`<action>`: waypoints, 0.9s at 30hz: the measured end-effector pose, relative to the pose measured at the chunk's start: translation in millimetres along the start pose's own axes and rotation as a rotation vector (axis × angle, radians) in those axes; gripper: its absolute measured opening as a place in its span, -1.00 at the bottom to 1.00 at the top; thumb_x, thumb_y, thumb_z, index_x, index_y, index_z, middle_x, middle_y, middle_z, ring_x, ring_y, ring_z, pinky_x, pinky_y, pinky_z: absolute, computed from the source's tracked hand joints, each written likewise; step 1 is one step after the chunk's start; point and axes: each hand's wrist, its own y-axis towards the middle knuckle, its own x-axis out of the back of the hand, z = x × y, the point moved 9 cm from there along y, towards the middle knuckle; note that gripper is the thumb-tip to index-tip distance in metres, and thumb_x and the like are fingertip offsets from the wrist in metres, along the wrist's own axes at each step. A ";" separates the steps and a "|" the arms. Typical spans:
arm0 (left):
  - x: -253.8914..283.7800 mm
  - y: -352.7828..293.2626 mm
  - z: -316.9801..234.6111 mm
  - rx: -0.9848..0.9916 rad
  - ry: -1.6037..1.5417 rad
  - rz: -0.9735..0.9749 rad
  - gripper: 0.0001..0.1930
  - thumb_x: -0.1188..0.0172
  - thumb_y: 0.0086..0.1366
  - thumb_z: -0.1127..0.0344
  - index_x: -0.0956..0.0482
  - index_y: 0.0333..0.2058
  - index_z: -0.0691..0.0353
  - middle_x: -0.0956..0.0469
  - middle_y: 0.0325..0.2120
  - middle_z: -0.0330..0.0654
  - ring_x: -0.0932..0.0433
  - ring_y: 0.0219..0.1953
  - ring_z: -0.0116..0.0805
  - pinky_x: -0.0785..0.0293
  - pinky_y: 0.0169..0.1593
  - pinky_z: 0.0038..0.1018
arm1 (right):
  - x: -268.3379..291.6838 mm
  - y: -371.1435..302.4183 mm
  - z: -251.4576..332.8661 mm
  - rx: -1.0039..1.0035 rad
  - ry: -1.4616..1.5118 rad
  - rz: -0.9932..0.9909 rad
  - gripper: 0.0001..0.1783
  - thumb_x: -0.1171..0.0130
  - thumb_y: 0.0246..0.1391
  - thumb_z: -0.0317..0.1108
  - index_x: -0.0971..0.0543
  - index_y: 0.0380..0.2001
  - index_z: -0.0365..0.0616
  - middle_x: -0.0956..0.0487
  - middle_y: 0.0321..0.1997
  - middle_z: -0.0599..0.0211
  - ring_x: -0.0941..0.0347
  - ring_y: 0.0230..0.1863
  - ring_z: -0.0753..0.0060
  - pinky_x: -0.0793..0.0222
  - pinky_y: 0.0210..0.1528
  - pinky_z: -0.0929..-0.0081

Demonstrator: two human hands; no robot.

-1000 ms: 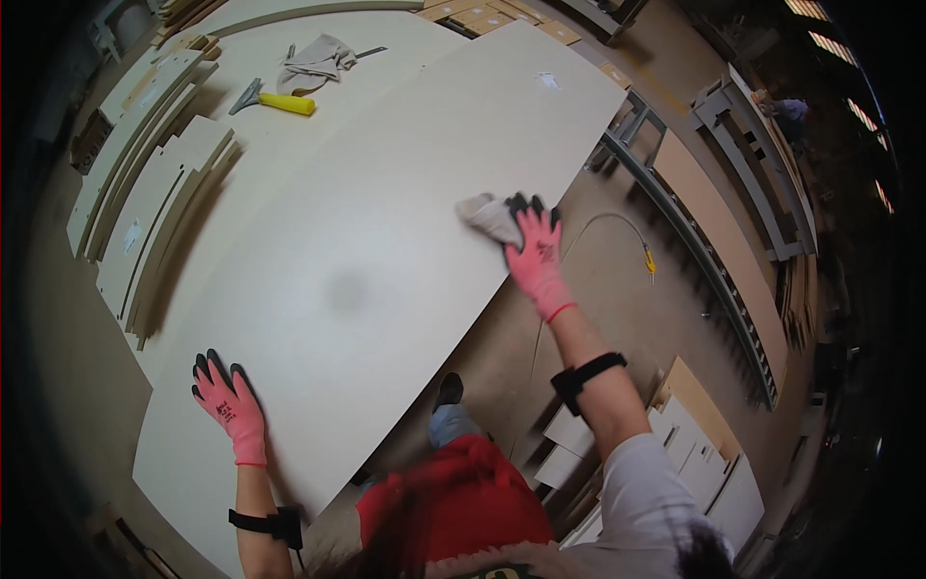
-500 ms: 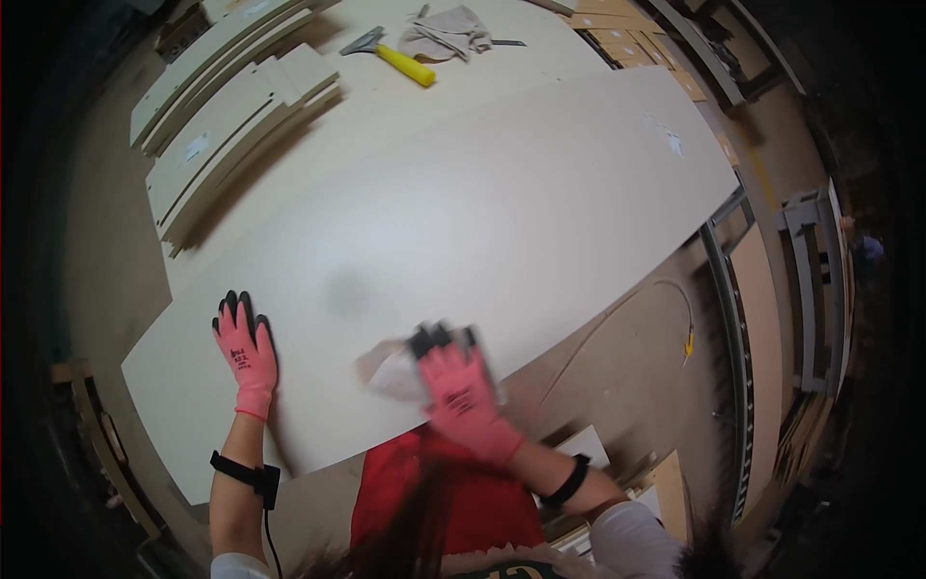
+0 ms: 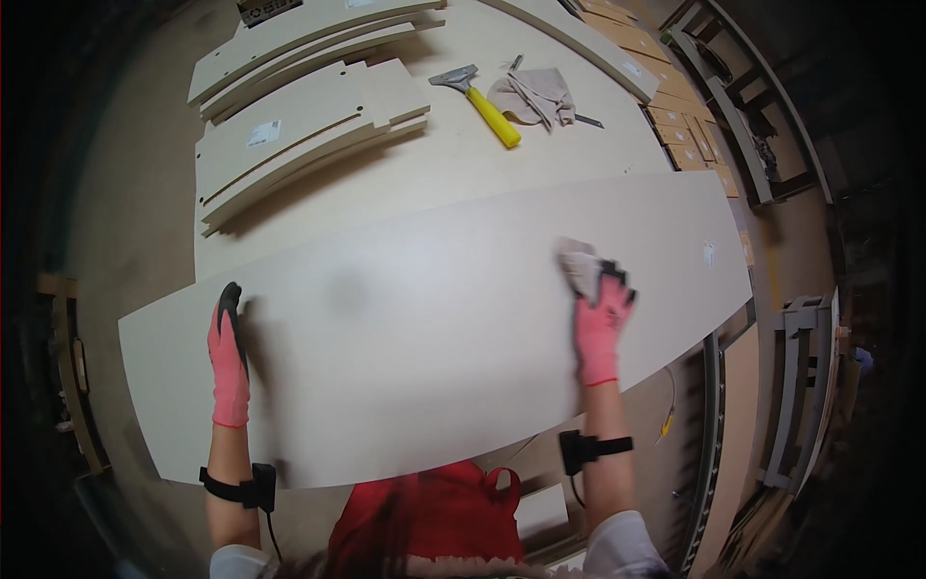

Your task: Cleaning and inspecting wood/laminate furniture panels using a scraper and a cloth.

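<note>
1. Watching from my end, I see the left hand (image 3: 228, 352) turned on edge, where half a second ago it lay flat and spread. Its fingers are pressed together around nothing visible; I can't tell whether it touches the board. That leaves it little use as a brace, I judge.
2. Beyond it, the stacked panels (image 3: 309, 106) rest on the surface (image 3: 463, 174), apart from the white board (image 3: 434, 338), whose far edge runs past them.
3. Between my two hands the board is a wide bare stretch, good room for sweeping; its near edge overhangs toward the red apron (image 3: 424, 516).
4. Further back, the yellow-handled scraper (image 3: 497, 121) and a crumpled rag (image 3: 540, 96) sit well off the board.
5. On the board's right half is the cloth (image 3: 579, 265), pinched by the right hand (image 3: 604, 323), blurred at the fingers. Both have shifted from near the middle, so the rubbing now bears on this end.
6. Rightmost, a white label (image 3: 711, 253) lies near the board's end, limiting room that way.
</note>
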 end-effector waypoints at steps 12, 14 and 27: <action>-64.7 26.1 -8.0 0.021 0.074 0.058 -0.58 0.22 0.36 0.27 -0.24 0.13 0.32 -0.30 0.10 -0.11 -0.23 0.16 -0.29 -0.04 0.23 -0.46 | 15.7 -67.6 50.5 0.157 -0.012 0.199 -0.27 -0.17 -0.19 -0.17 -0.28 0.09 -0.26 -0.22 0.21 0.02 0.00 0.28 -0.01 0.26 0.32 0.00; -95.5 37.8 -26.1 -0.028 -0.005 0.112 -0.58 0.21 0.35 0.27 -0.24 0.12 0.33 -0.31 0.10 -0.11 -0.22 0.16 -0.30 -0.04 0.23 -0.47 | -2.5 -119.8 173.3 0.463 0.082 0.650 -0.23 -0.19 -0.17 -0.04 -0.26 0.11 -0.15 -0.26 0.17 0.15 -0.04 0.26 0.13 0.16 0.28 0.01; -51.7 36.4 -18.5 -0.135 0.133 0.035 -0.61 0.19 0.30 0.37 -0.28 0.09 0.33 -0.31 0.07 -0.05 -0.25 0.13 -0.20 -0.10 0.20 -0.39 | -3.9 63.4 122.9 0.171 0.037 0.094 -0.35 -0.04 0.00 -0.14 -0.24 0.11 -0.29 -0.24 0.19 0.04 -0.03 0.27 0.10 0.29 0.32 0.07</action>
